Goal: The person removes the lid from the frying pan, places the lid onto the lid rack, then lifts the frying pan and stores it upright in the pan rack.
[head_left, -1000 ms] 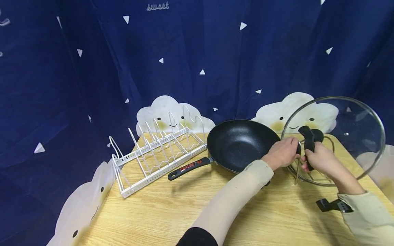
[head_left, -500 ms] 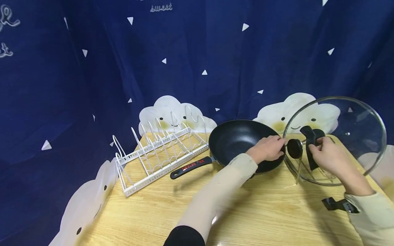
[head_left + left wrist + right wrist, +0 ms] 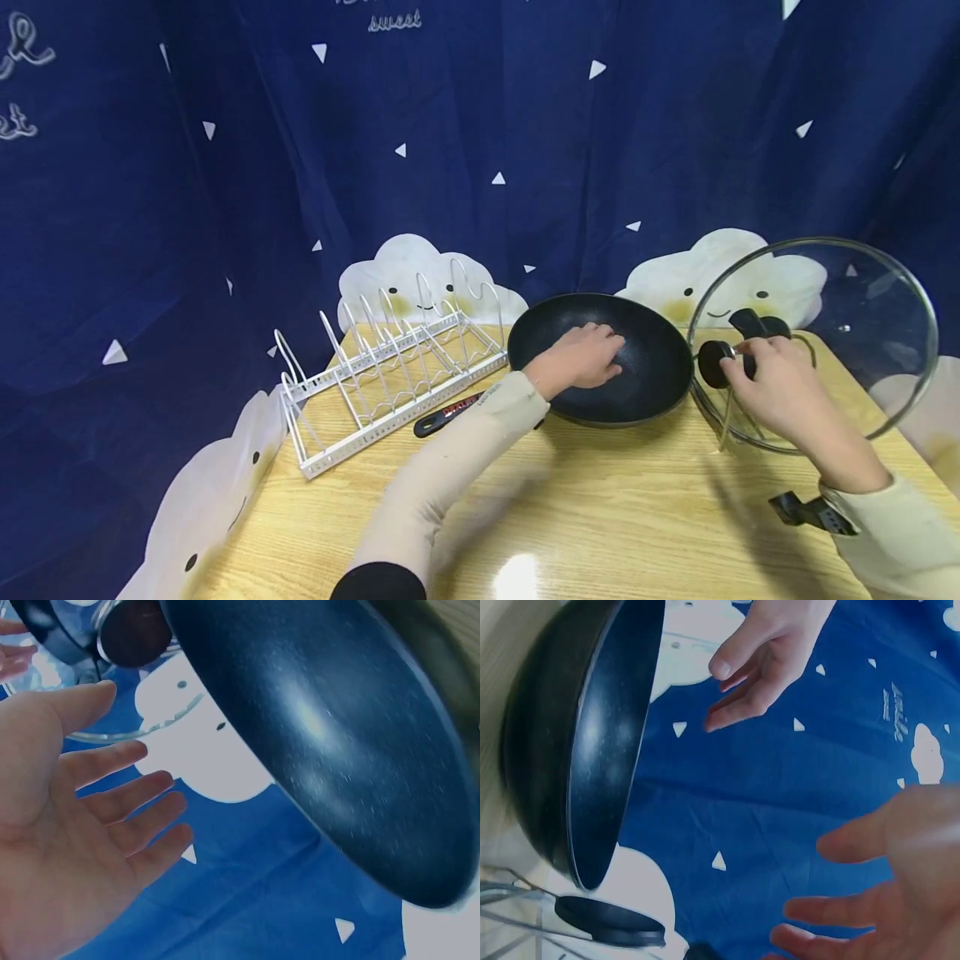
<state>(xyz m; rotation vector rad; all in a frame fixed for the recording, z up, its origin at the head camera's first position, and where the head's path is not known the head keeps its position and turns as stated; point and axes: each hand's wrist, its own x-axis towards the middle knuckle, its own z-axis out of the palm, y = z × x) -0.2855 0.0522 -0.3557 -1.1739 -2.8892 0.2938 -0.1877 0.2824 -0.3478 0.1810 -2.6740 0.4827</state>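
Observation:
A black wok (image 3: 648, 367) sits on the wooden table, its handle (image 3: 438, 421) pointing left and partly behind the left sleeve. My left hand (image 3: 581, 358) hovers over the wok, and in the left wrist view its fingers (image 3: 142, 814) are spread and hold nothing. At the right, a glass lid (image 3: 873, 333) stands tilted on a wire stand (image 3: 726, 417). A black handle (image 3: 746, 322) and a round black disc (image 3: 715, 365) show at the lid. My right hand (image 3: 787, 387) is in front of them; in the right wrist view its fingers (image 3: 832, 909) are apart, holding nothing.
A white wire rack (image 3: 397, 392) with several upright loops stands on the table (image 3: 600, 508) left of the wok. Behind the table hangs a blue curtain (image 3: 450, 108) with white clouds and triangles.
My left hand has let go of the black disc and moved left over the wok. My right hand has released the lid's black handle and stays close to it.

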